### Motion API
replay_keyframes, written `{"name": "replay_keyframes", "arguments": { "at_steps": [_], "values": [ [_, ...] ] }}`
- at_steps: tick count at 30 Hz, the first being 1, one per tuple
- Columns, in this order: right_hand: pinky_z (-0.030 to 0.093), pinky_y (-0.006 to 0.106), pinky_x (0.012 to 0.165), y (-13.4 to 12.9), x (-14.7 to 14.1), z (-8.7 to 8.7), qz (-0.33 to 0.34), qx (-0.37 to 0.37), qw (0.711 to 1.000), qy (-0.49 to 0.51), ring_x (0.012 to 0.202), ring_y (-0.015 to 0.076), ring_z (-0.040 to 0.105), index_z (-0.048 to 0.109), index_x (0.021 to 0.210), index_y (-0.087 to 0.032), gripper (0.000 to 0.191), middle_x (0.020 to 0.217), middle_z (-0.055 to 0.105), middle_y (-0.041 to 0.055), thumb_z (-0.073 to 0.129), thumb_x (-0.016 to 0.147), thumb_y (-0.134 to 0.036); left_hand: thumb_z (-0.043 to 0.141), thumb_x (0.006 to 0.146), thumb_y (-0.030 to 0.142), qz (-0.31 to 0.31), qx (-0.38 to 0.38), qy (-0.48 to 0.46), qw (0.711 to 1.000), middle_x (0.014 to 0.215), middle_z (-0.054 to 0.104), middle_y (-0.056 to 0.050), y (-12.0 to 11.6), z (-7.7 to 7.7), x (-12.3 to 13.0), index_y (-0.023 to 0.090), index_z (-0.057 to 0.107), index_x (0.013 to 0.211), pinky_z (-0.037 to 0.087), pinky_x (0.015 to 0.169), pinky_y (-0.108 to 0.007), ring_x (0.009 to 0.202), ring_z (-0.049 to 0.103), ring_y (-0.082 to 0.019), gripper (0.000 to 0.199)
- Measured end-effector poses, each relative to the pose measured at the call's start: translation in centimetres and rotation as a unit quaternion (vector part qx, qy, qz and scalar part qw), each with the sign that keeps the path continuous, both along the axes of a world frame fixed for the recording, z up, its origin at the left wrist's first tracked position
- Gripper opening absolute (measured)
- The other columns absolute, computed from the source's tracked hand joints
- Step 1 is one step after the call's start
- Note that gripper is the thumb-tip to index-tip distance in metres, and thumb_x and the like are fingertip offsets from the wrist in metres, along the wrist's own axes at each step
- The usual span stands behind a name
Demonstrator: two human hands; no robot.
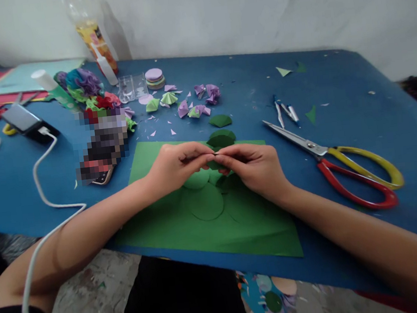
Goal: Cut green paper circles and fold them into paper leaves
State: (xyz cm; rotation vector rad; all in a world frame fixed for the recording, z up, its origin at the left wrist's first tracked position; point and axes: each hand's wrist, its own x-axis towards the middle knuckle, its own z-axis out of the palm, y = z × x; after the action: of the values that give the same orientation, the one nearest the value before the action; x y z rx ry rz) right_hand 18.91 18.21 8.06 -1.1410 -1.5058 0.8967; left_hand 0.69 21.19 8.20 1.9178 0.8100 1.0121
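Note:
My left hand (181,163) and my right hand (260,165) meet fingertip to fingertip, both pinching a small dark green paper piece (215,165). Fingers cover most of it, so its full shape is hidden. Below them a green paper sheet (202,237) lies on the blue table, with loose green paper circles (206,202) on top. Just beyond my fingertips are a creased dark green paper circle (221,138) and another creased piece (220,120). Large scissors (315,149) with one red and one yellow handle lie partly open to the right of my right hand.
A phone (104,148) and a cabled device (29,119) lie to the left. Behind are folded purple paper pieces (212,93), stacked paper discs (155,78), a glue bottle (106,67) and a drink bottle (91,36). A drawing compass (285,111) lies beyond the scissors.

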Motion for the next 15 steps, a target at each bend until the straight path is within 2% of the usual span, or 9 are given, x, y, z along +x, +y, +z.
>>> {"name": "replay_keyframes", "arguments": {
  "at_steps": [3, 6, 12, 15],
  "values": [
    [0.054, 0.019, 0.047, 0.0, 0.0, -0.2, -0.013, -0.004, 1.000, 0.027, 0.048, 0.0091, 0.063, 0.075, 0.075, -0.019, 0.004, 0.063, 0.071, -0.0022, 0.074, 0.072, -0.021, 0.070, 0.074, 0.023, 0.001, -0.096, -0.009, 0.995, 0.059, 0.065, 0.001, -0.3, 0.1, 0.2, 0.013, 0.066, 0.093, 0.048, 0.051, -0.018, 0.053, 0.061, -0.009, 0.021],
    [0.054, 0.018, 0.049, 0.2, 0.1, -0.5, -0.001, -0.015, 0.999, 0.049, 0.050, 0.0086, 0.063, 0.075, 0.076, -0.021, 0.005, 0.064, 0.071, -0.0031, 0.074, 0.071, -0.020, 0.071, 0.073, 0.021, 0.005, -0.149, -0.025, 0.988, 0.060, 0.067, 0.001, -0.5, 0.3, 0.3, 0.013, 0.066, 0.092, 0.049, 0.053, -0.019, 0.055, 0.063, -0.010, 0.021],
    [0.059, 0.025, 0.071, 0.3, 0.2, -0.5, 0.027, -0.005, 0.998, 0.059, 0.074, 0.0129, 0.070, 0.075, 0.091, -0.024, 0.023, 0.084, 0.074, -0.0020, 0.073, 0.069, -0.016, 0.073, 0.070, 0.022, 0.050, -0.146, -0.054, 0.987, 0.059, 0.069, 0.001, -0.5, 1.4, 0.1, 0.014, 0.068, 0.097, 0.052, 0.055, -0.020, 0.058, 0.065, -0.012, 0.029],
    [0.059, 0.026, 0.069, 0.3, 0.3, -0.6, 0.014, -0.010, 0.998, 0.054, 0.070, 0.0135, 0.070, 0.074, 0.089, -0.023, 0.020, 0.078, 0.073, -0.0016, 0.071, 0.070, -0.015, 0.072, 0.070, 0.022, 0.061, -0.166, -0.060, 0.982, 0.065, 0.072, -0.002, -0.6, 1.6, 0.2, 0.014, 0.071, 0.090, 0.053, 0.056, -0.021, 0.059, 0.065, -0.012, 0.022]
  ]
}}
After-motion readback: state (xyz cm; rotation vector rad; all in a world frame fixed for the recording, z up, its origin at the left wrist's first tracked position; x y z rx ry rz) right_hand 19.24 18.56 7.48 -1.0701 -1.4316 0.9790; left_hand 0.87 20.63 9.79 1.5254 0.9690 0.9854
